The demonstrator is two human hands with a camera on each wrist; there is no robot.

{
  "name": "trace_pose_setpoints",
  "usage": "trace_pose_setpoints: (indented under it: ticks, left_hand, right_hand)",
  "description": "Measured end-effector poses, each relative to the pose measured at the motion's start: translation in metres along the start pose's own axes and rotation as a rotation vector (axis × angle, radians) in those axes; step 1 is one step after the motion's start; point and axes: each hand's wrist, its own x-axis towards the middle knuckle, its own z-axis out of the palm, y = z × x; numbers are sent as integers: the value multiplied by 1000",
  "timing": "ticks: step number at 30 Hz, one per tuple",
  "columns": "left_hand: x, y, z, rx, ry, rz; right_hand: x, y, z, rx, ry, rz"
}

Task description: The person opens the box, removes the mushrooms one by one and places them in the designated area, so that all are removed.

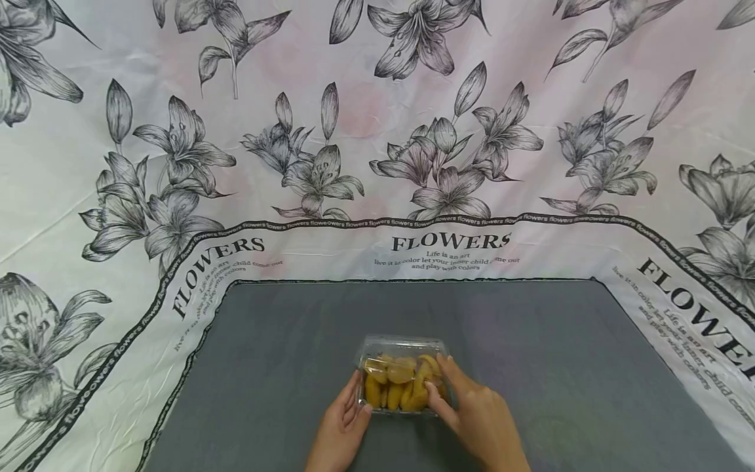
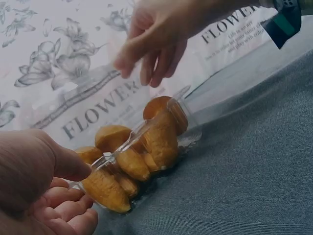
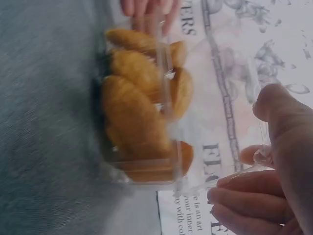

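So the clear plastic box (image 2: 133, 139) we've got here sits on the grey table (image 1: 295, 341), around 6 o'clock in the head view, loaded with yellow pieces (image 2: 161, 139). Fruit, maybe, but we can't really tell.

Its see-through lid (image 3: 265, 155) looks lifted off the rim in the wrist views, and we can't make out if it's hinged or loose.

At about 8 o'clock from the box we have the left hand (image 1: 339, 423), thumb bent over the edge and fingers curled beside it, clamped on that side. Our guess: that grip keeps the box from sliding while the other side gets pulled on.

Over at 4 o'clock is the right hand (image 1: 486, 419), thumb and fingers pinching the lid's edge, probably because a thin edge is easiest to grab there. A dark wristband (image 2: 283, 22) sits behind it.

Out at 12 o'clock past the table we see a flower-print cloth (image 1: 366, 131).

Headcount: one box, one lid, two hands, one wristband in view, three big FLOWERS headings in the head view. Yellow pieces, we count at least seven, but they overlap, so don't hold us to it.
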Motion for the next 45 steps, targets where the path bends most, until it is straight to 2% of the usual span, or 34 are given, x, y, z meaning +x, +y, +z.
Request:
trace_pose_setpoints:
  ticks: [4,9,13,16,19,23,29,32,39,45]
  left_hand:
    - [0,0,0,18,-2,26]
    - [-1,0,-2,37,-6,10]
    - [-2,-1,-1,28,-6,26]
    - [-2,-2,0,28,-6,33]
    - [-2,-1,1,29,-3,13]
    - [-1,-1,2,27,5,-3]
    - [-1,0,3,44,13,19]
    - [-2,0,4,35,8,17]
    - [-1,1,4,27,13,0]
    - [0,1,2,31,0,-8]
  right_hand:
    - [7,-2,-3,-1,-30,86]
    - [17,-3,-4,29,-87,207]
    - [22,0,-5,79,-110,277]
    - [25,3,-4,109,-108,277]
    - [29,7,-4,125,-92,270]
    - [38,11,-3,145,-92,315]
    - [51,19,-1,184,-93,367]
    - [54,23,1,201,-77,370]
    - [59,32,8,230,2,321]
    - [60,37,14,218,6,360]
